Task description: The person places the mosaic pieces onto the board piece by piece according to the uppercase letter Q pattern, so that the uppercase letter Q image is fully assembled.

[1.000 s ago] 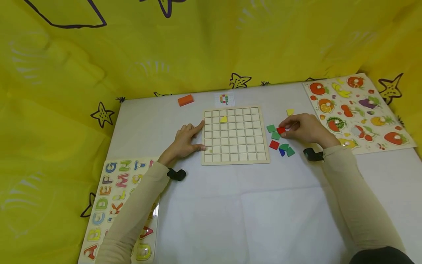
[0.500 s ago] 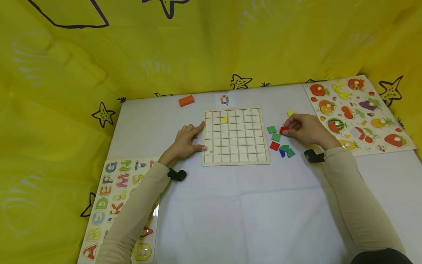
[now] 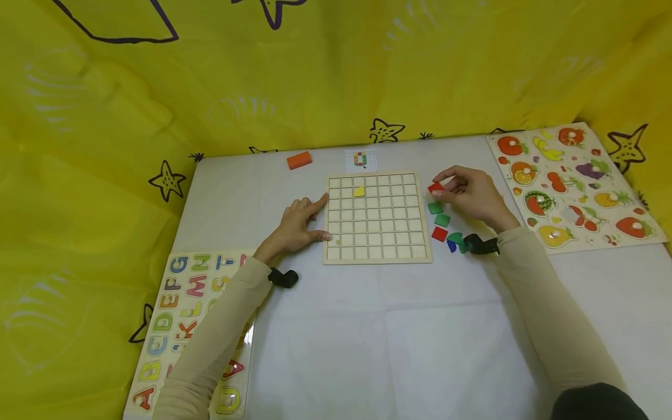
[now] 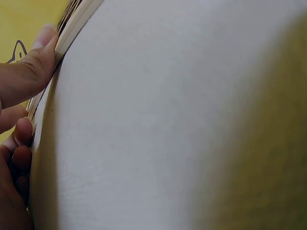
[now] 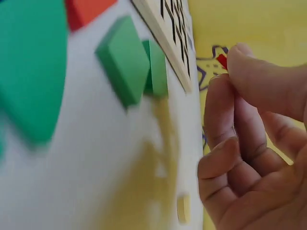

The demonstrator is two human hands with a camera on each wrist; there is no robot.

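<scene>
A wooden grid board (image 3: 378,261) lies mid-table in the head view, with one yellow tile (image 3: 359,191) in an upper cell. My left hand (image 3: 294,224) spreads its thumb and index finger against the board's left edge. Between thumb and index finger, my right hand (image 3: 472,195) pinches a small red tile (image 3: 435,187), raised just off the board's upper right corner. Below that hand lie green tiles (image 3: 442,220), a second red tile (image 3: 439,234), a rounded green piece (image 3: 454,237) and a blue piece (image 3: 451,247). The right wrist view shows a yellow tile (image 5: 183,208) on the cloth.
Behind the board lies a small pattern card (image 3: 360,159), with an orange block (image 3: 299,160) to its left. A letter puzzle board (image 3: 164,321) is partly under the left sleeve. A fruit puzzle board (image 3: 583,186) occupies the far right. Yellow printed cloth (image 3: 336,76) hangs behind.
My right hand has lifted the red tile from beside the other pieces and carried it left and away, toward the board's upper right corner. The left hand stays at the board's edge.
</scene>
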